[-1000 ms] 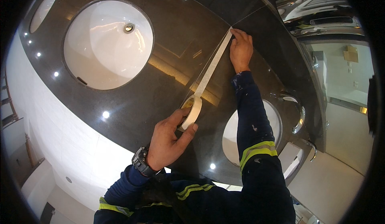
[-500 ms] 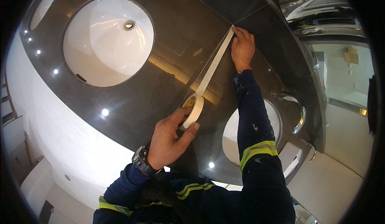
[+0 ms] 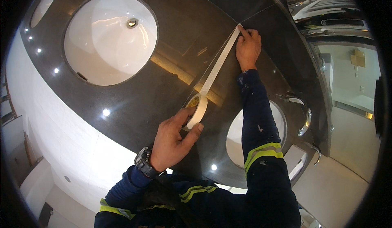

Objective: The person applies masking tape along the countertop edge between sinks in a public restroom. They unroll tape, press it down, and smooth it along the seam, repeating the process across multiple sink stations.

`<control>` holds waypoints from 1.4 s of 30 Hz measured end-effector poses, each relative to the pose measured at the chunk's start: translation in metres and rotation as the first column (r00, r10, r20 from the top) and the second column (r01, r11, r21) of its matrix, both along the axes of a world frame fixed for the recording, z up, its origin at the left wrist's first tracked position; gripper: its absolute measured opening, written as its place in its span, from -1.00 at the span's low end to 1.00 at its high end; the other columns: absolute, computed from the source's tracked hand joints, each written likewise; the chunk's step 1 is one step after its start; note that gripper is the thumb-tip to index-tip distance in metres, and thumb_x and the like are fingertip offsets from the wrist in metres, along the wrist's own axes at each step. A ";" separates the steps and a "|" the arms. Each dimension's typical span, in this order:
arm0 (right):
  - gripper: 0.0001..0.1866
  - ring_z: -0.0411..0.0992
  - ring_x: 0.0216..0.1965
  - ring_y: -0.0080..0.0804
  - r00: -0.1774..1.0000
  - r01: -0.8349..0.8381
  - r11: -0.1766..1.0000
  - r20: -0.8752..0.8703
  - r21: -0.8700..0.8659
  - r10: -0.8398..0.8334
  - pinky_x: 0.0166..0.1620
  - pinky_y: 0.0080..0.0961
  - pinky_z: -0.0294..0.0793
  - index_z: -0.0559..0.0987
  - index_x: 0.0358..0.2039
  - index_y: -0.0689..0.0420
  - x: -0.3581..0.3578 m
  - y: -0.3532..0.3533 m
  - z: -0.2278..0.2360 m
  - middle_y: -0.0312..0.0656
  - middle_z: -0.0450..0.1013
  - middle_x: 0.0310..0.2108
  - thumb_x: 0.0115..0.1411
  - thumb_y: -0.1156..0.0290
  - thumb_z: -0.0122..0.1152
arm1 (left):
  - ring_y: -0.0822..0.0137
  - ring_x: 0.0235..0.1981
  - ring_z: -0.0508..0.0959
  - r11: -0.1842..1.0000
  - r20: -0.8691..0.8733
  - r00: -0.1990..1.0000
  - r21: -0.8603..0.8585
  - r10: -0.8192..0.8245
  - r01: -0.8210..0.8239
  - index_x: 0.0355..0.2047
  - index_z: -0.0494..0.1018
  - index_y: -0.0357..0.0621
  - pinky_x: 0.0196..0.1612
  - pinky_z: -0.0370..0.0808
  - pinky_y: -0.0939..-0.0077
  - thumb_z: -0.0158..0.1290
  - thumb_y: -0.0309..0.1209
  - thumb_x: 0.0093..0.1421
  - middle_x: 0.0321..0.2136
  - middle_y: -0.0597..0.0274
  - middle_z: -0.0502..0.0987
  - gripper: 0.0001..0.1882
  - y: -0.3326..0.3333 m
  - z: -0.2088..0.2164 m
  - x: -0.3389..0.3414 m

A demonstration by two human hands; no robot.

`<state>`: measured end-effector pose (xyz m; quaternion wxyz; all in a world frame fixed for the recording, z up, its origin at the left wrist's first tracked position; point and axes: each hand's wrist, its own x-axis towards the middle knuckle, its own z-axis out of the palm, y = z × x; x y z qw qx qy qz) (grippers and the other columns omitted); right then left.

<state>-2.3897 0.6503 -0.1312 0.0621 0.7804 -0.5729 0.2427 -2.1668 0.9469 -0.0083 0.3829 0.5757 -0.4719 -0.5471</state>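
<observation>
Left grip [image 3: 173, 140] curled around tape roll [image 3: 197, 110], strip [image 3: 218, 62] kept taut; right hand [image 3: 248, 48] fingertips pressed on strip end, pinned flat to dark worktop [image 3: 163, 89] beside sink [image 3: 108, 40].

Place: bathroom | Evidence: dark stone vanity counter [image 3: 134, 101], 2 white basins [image 3: 108, 40], chrome tap [image 3: 304, 119]
</observation>
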 end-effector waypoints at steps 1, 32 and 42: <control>-0.57 0.42 -0.06 -0.17 1.000 0.006 1.000 -0.006 0.002 -0.006 0.07 -0.19 0.43 0.69 0.08 -0.09 0.000 0.000 0.000 -0.18 0.45 -0.11 0.20 0.49 0.18 | 0.35 -0.35 0.65 1.000 0.002 1.000 0.002 -0.003 0.003 0.09 0.43 -0.41 -0.23 0.53 0.45 0.14 -0.41 0.34 -0.38 0.04 0.65 -0.61 0.000 0.000 0.000; -0.57 0.46 -0.02 -0.09 0.998 -0.019 0.987 0.063 0.157 0.009 0.10 -0.16 0.44 0.66 0.14 -0.12 -0.009 -0.006 -0.001 -0.09 0.46 -0.08 0.35 0.07 0.08 | 0.30 -0.52 0.61 0.989 0.096 0.991 0.124 -0.092 0.080 0.21 0.47 -0.20 -0.33 0.56 0.35 -0.05 -0.44 0.40 -0.49 0.09 0.59 -0.60 0.006 -0.020 0.008; -0.52 0.45 0.06 -0.07 0.998 0.049 0.947 0.031 0.318 -0.062 0.14 -0.12 0.43 0.61 0.21 -0.13 -0.002 -0.007 0.012 -0.05 0.46 -0.01 0.42 -0.02 -0.01 | 0.23 -0.21 0.66 0.968 -0.099 0.965 -0.082 -0.244 0.236 0.28 0.39 -0.26 -0.02 0.54 0.30 -0.04 -0.53 0.36 -0.21 0.03 0.64 -0.53 0.053 0.009 0.027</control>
